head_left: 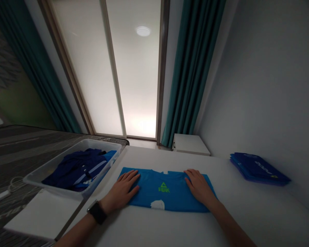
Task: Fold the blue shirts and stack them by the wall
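Note:
A bright blue T-shirt [175,193] with a green PEAK logo lies folded into a wide, flat rectangle on the white table [185,228]. A white patch shows at its lower edge. Across the shirt's left end rests my left hand [125,187], palm down with the fingers stretched out; a dark watch [96,211] is on that wrist. My right hand [198,185] lies flat on the right end of the shirt, fingers extended. Neither hand grips the cloth.
Left of the table stands a clear plastic bin [61,190] with dark blue and bright blue clothes [76,168] in it. A stack of folded blue clothes [259,169] sits at the table's right side, near the wall. Beyond the table is a white cabinet [189,143].

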Motion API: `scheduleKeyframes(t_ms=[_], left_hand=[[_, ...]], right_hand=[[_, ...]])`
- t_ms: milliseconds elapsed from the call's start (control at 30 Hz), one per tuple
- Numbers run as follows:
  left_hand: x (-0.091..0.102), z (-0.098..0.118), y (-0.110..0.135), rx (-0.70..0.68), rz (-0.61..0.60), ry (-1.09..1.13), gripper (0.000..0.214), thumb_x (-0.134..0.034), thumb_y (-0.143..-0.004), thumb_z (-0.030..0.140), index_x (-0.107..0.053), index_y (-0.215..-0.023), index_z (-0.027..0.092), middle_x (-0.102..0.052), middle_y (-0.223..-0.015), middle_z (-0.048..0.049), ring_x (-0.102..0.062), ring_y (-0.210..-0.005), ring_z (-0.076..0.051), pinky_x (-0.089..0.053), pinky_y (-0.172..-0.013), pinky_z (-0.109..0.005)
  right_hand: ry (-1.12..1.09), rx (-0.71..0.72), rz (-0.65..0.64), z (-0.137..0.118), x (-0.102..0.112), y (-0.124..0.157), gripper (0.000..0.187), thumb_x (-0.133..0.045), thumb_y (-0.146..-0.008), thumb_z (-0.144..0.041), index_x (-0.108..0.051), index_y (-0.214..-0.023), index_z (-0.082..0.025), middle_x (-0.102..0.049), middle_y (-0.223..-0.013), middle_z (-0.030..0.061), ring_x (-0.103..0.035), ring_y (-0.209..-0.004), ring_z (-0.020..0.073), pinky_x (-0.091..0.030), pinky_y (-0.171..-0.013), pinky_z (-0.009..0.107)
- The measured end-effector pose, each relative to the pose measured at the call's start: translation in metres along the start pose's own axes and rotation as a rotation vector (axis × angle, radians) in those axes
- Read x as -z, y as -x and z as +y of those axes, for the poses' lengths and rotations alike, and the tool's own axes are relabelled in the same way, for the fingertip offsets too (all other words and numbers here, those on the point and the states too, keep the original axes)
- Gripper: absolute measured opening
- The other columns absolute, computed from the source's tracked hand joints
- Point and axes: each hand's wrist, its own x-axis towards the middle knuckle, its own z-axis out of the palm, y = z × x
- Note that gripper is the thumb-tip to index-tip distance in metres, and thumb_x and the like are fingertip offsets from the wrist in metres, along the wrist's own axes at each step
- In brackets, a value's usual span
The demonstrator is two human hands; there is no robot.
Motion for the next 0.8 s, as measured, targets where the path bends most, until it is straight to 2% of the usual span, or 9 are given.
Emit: scheduleKeyframes(t_ms=[100,200,367,533,633,800], left_hand=[[0.005,0.014,-0.023,0.083,0.052,0.019,0.041,-0.043,-0.098,0.036,-0.054,-0.136,0.022,-0.058,-0.134,-0.0086,-0.051,-0.124,-0.027,-0.039,-0.105,-0.044],[0.006,0.03,-0.052,0.087,0.058,0.002,0.036,-0.046,-0.097,0.03,-0.057,-0.13,0.022,-0.063,-0.123,-0.0086,-0.056,-0.116,-0.026,-0.041,-0.099,-0.043],[-0.007,0.041,-0.087,0.099,0.024,-0.019,0.025,-0.049,-0.095,0.025,-0.065,-0.114,0.021,-0.066,-0.111,-0.0079,-0.058,-0.109,-0.026,-0.042,-0.092,-0.04],[-0.016,0.039,-0.091,0.11,0.062,0.007,0.02,-0.049,-0.096,0.027,-0.068,-0.098,0.021,-0.065,-0.102,-0.0065,-0.058,-0.102,-0.025,-0.042,-0.087,-0.038],[-0.016,0.036,-0.086,0.08,0.088,0.052,0.02,-0.049,-0.097,0.027,-0.067,-0.098,0.021,-0.064,-0.101,-0.0054,-0.057,-0.101,-0.024,-0.041,-0.087,-0.038],[-0.015,0.033,-0.081,0.1,0.059,0.08,0.018,-0.05,-0.094,0.024,-0.067,-0.1,0.022,-0.064,-0.104,-0.006,-0.057,-0.102,-0.024,-0.041,-0.089,-0.038]], right_hand=[[0.043,-0.013,0.034,-0.003,0.006,-0.004,0.034,-0.037,-0.098,-0.027,-0.062,-0.119,-0.018,-0.063,-0.116,0.0116,-0.056,-0.109,0.0251,-0.041,-0.095,0.038],[0.06,-0.004,0.027,-0.008,0.01,-0.007,0.029,-0.04,-0.097,-0.023,-0.064,-0.113,-0.018,-0.063,-0.11,0.0105,-0.056,-0.105,0.0251,-0.039,-0.091,0.038],[0.062,0.006,-0.006,-0.013,0.009,-0.018,0.022,-0.046,-0.096,-0.024,-0.064,-0.105,-0.018,-0.064,-0.104,0.0088,-0.055,-0.1,0.0247,-0.037,-0.086,0.036],[0.052,-0.024,-0.027,-0.014,0.003,-0.03,0.018,-0.045,-0.095,-0.02,-0.062,-0.092,-0.019,-0.065,-0.097,0.007,-0.056,-0.094,0.0223,-0.035,-0.081,0.033],[0.055,-0.034,-0.031,-0.015,0.0,-0.033,0.02,-0.043,-0.096,-0.02,-0.062,-0.088,-0.019,-0.066,-0.095,0.0072,-0.055,-0.093,0.0228,-0.034,-0.079,0.033],[0.045,-0.048,-0.03,-0.016,0.003,-0.027,0.021,-0.042,-0.097,-0.025,-0.062,-0.093,-0.018,-0.066,-0.097,0.0082,-0.055,-0.095,0.0242,-0.033,-0.081,0.035]])
